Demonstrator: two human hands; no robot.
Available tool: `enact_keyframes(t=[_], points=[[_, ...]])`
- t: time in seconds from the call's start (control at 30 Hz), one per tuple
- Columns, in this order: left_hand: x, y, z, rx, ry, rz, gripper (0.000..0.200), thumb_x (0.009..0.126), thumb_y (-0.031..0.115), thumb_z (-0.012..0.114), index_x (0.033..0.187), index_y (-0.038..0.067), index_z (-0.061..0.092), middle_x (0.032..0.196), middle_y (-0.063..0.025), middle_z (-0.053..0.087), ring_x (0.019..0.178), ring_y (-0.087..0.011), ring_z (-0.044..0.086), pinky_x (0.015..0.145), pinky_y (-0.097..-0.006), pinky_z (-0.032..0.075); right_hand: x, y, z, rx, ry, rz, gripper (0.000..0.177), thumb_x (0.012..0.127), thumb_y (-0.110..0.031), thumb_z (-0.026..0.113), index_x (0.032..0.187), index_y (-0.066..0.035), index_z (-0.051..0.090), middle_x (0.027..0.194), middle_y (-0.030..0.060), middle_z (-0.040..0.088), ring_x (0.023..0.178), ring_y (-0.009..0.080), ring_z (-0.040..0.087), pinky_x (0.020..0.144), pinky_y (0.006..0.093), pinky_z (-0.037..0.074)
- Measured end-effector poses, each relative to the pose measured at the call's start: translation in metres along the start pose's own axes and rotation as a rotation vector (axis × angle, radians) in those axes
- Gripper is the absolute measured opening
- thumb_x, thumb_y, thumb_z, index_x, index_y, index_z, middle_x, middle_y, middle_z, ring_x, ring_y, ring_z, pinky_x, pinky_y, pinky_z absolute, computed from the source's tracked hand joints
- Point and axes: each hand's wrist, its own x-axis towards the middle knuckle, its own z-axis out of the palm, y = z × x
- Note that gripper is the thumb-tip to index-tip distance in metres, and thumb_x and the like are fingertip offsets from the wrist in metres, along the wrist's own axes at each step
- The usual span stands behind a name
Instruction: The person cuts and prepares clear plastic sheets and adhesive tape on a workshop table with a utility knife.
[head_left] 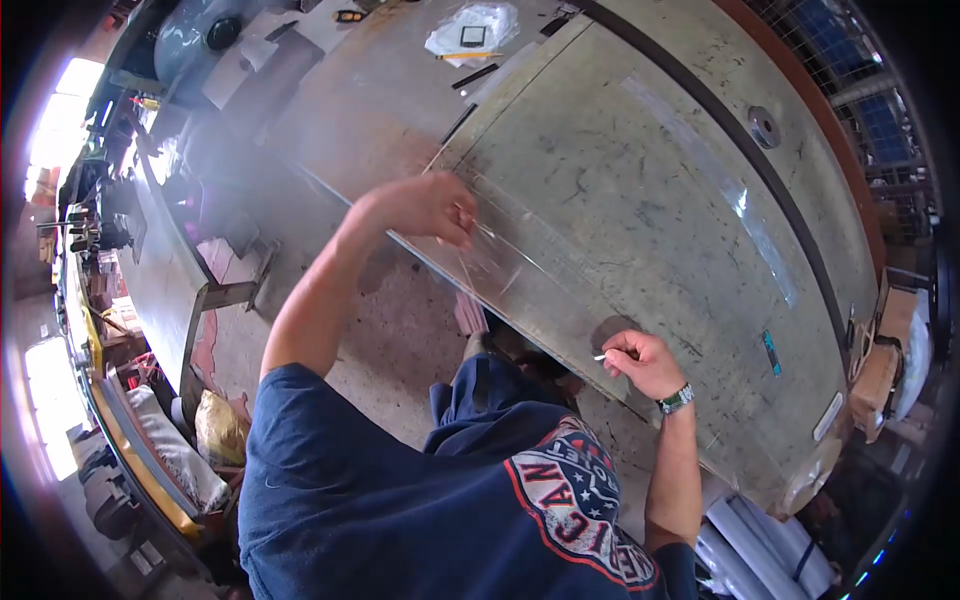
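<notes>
My left hand (437,207), slightly blurred, is closed above the near left edge of the worktable (600,170). A thin clear plastic strip (515,252) shows at its fingers and runs along the tabletop toward my right hand. My right hand (647,363), with a wristwatch (675,399) at the wrist, pinches a small white piece (600,357) near the table's front edge. Just behind those fingers lies a dark round disc (613,327). Farther back a second clear strip (740,200) lies flat on the table.
A dark band (740,105) curves across the table, with a grey disc (764,127) beyond it. A teal tool (771,353) lies at the right. Clear plastic packaging (470,33) rests at the far left. Another table (160,270) stands to my left. Grey rolls (755,550) sit below right.
</notes>
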Motion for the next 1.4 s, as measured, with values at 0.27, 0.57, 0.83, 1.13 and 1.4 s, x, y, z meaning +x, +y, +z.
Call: enact_keyframes(t=[0.27, 0.57, 0.83, 1.13, 1.4], points=[[-0.062, -0.07, -0.036, 0.005, 0.205, -0.115, 0.022, 0.085, 0.022, 0.084, 0.092, 0.002, 0.078, 0.08, -0.0047, 0.075, 0.076, -0.0134, 0.068, 0.069, -0.0322, 0.054, -0.012, 0.051, -0.022, -0.017, 0.087, 0.171, 0.009, 0.099, -0.006, 0.07, 0.106, -0.001, 0.07, 0.089, 0.0028, 0.072, 0.075, 0.0117, 0.067, 0.068, 0.0278, 0.056], [-0.057, -0.104, -0.013, -0.018, 0.459, -0.127, 0.02, 0.082, 0.016, 0.087, 0.089, 0.001, 0.075, 0.078, -0.0032, 0.072, 0.077, -0.0117, 0.066, 0.07, -0.031, 0.052, -0.08, 0.11, -0.072, -0.001, 0.235, 0.403, 0.009, 0.098, -0.001, 0.069, 0.106, 0.003, 0.07, 0.083, 0.0062, 0.073, 0.069, 0.0132, 0.068, 0.065, 0.0289, 0.056], [-0.036, -0.098, 0.018, -0.124, 0.746, -0.125, 0.024, 0.08, 0.012, 0.087, 0.095, 0.001, 0.073, 0.081, -0.0052, 0.07, 0.076, -0.0143, 0.065, 0.071, -0.0337, 0.054, -0.124, 0.145, -0.108, -0.036, 0.274, 0.509, 0.012, 0.097, -0.002, 0.071, 0.107, 0.004, 0.071, 0.082, 0.0087, 0.073, 0.067, 0.0153, 0.068, 0.062, 0.0295, 0.056], [-0.022, -0.103, 0.048, 0.032, 1.119, -0.096, 0.036, 0.076, 0.019, 0.094, 0.101, 0.001, 0.075, 0.089, -0.0069, 0.071, 0.086, -0.0186, 0.063, 0.08, -0.0338, 0.054, -0.138, 0.149, -0.099, -0.05, 0.282, 0.516, 0.012, 0.096, -0.003, 0.074, 0.105, 0.004, 0.071, 0.081, 0.0091, 0.074, 0.067, 0.0157, 0.069, 0.062, 0.0295, 0.057], [-0.02, -0.111, 0.047, -0.006, 1.087, -0.119, 0.036, 0.076, 0.025, 0.094, 0.097, 0.002, 0.077, 0.086, -0.007, 0.071, 0.084, -0.0195, 0.063, 0.079, -0.0351, 0.053, -0.143, 0.154, -0.097, -0.052, 0.291, 0.488, 0.011, 0.096, -0.005, 0.074, 0.104, 0.004, 0.072, 0.082, 0.0094, 0.074, 0.07, 0.0159, 0.07, 0.063, 0.0302, 0.059]])
